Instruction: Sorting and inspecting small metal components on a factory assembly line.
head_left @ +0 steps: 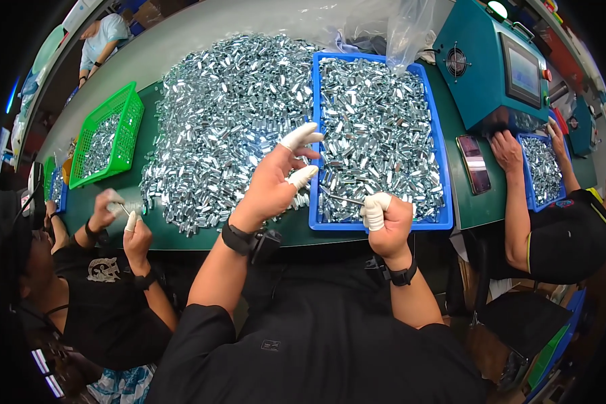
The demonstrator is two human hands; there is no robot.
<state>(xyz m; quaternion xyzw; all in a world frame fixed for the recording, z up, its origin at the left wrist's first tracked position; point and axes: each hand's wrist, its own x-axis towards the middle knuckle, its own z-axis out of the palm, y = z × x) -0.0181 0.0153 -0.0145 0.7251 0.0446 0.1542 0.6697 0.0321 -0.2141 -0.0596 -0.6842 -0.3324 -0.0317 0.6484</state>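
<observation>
My left hand [276,176], white covers on its thumb and some fingers, hovers over the left rim of the blue tray [314,87]. Its thumb and fingers are apart, and I see nothing between them. Closed around a thin metal rod [347,199], my right hand [389,222] is at the tray's near edge. The rod points left over the tray, its tip near small shiny metal pieces [377,128] that fill the tray. A wide heap of similar metal pieces [229,114] lies left of the tray on the green table.
A green basket [108,138] of metal pieces stands left, near a co-worker's hands [136,232]. On the right are a phone [474,165], a teal machine with a screen [491,67], and another co-worker's hand [507,149] by a smaller blue tray [528,182]. Clear plastic [407,34] hangs behind.
</observation>
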